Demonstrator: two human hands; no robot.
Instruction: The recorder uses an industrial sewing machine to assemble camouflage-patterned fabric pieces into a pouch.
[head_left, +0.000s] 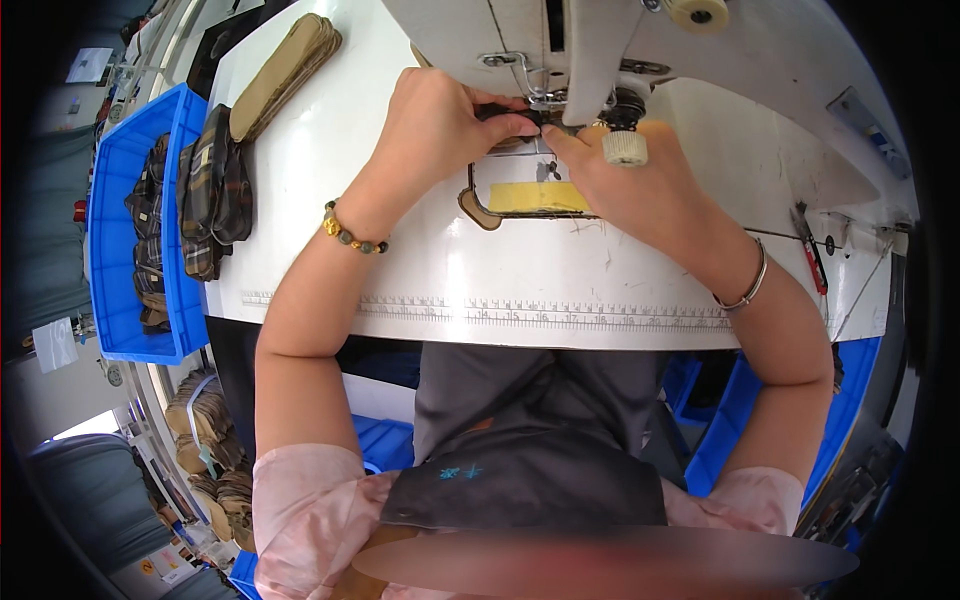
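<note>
A small dark piece of fabric lies under the needle area of a white sewing machine. My left hand is closed, thumb and forefinger pinching the fabric's left part. Opposite it, my right hand has its fingertips at the fabric's right edge, close to the left thumb. The machine's cream tension knob hides some of the right fingers. Just below the needle, a yellow strip sits on the machine bed, beside a brown rounded tab.
A stack of tan fabric pieces and folded plaid pieces lie on the left of the white table. Beyond the edge stands a blue crate with more plaid pieces. Red-handled thread snips lie at right. A printed ruler follows the front edge.
</note>
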